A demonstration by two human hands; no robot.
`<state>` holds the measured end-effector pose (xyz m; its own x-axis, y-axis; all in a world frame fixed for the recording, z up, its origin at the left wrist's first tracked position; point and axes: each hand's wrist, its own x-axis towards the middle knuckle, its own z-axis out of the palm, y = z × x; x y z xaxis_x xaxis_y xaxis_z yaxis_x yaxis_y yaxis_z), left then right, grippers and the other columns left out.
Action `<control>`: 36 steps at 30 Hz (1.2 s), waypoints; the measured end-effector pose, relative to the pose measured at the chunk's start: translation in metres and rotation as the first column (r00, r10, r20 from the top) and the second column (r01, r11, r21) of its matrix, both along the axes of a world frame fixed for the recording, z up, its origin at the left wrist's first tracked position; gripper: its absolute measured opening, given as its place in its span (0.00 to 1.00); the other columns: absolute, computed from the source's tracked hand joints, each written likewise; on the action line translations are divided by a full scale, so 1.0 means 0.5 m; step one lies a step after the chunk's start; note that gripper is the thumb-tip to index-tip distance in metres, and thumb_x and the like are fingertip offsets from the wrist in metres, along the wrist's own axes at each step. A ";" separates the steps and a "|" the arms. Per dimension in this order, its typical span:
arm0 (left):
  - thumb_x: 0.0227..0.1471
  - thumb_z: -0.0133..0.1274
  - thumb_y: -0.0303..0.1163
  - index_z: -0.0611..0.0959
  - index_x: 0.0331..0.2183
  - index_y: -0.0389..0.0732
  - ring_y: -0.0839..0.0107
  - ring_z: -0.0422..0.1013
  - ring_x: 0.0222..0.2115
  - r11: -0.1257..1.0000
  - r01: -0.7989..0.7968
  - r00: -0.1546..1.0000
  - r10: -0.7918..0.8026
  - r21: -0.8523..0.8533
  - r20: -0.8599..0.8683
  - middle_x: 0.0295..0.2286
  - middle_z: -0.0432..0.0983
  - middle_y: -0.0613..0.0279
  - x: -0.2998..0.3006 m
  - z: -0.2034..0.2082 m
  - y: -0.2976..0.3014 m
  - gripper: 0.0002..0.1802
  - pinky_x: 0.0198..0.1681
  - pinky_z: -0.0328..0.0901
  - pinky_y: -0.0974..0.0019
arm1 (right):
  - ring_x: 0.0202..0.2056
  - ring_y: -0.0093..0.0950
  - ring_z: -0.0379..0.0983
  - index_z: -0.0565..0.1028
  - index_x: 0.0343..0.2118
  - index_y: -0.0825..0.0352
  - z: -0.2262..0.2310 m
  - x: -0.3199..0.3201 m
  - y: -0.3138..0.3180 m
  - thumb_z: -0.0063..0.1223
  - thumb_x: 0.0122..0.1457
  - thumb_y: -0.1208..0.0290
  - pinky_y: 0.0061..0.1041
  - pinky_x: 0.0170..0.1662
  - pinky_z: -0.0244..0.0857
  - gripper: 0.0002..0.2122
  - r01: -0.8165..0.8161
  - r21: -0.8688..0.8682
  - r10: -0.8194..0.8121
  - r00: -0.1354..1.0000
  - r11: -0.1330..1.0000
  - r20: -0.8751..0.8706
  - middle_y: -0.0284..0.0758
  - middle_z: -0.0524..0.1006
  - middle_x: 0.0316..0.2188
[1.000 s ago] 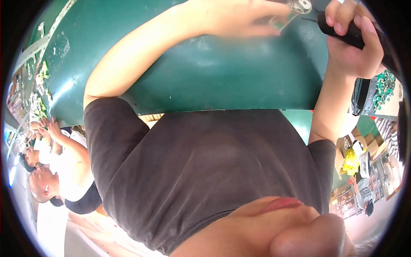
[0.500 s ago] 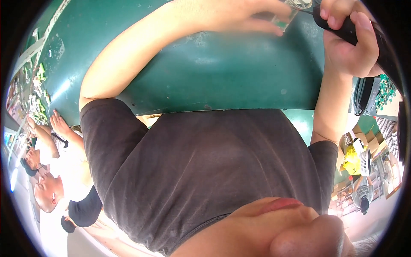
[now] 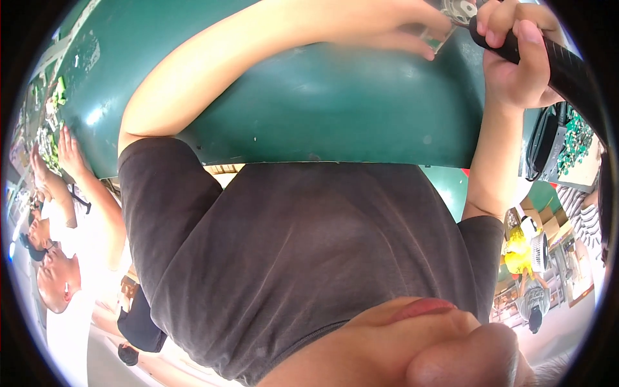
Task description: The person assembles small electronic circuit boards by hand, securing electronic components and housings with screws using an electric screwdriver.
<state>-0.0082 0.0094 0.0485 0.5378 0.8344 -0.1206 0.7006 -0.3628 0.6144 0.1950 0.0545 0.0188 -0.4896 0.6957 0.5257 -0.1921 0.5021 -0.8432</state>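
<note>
At the upper right, my right hand (image 3: 519,61) is wrapped round the thick black handle of a screwdriver (image 3: 567,69), thumb along its side. A thin metal shaft juts from the handle toward the left. My left hand (image 3: 393,26), blurred, reaches across the table and grips a small clear plastic part (image 3: 441,37) between thumb and fingers. A pale round piece (image 3: 461,9) sits at this part's far side, close to the shaft. Whether the tip touches it I cannot tell. The picture's rim cuts off some of both hands' surroundings.
The green tabletop (image 3: 309,109) spreads beneath my arms. At right lie a black case-like object (image 3: 547,143) and many small green pieces (image 3: 576,143). Co-workers sit at left, one person's hand (image 3: 71,151) on the table near a pile of light-green parts (image 3: 51,138).
My right hand and the screwdriver have shifted slightly left. My left hand and the clear part have moved slightly right. At left, the co-worker's hand has moved farther up the table.
</note>
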 end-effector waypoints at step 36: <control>0.48 0.55 0.23 0.83 0.38 0.41 0.51 0.68 0.49 0.440 -0.508 0.840 0.444 0.741 0.312 0.46 0.74 0.51 -0.219 -0.114 0.273 0.12 0.54 0.66 0.54 | 0.36 0.20 0.71 0.59 0.62 0.65 -0.016 -0.019 0.015 0.55 0.56 0.92 0.19 0.39 0.66 0.32 -0.017 -0.221 -0.040 0.967 0.975 -0.252 0.37 0.71 0.41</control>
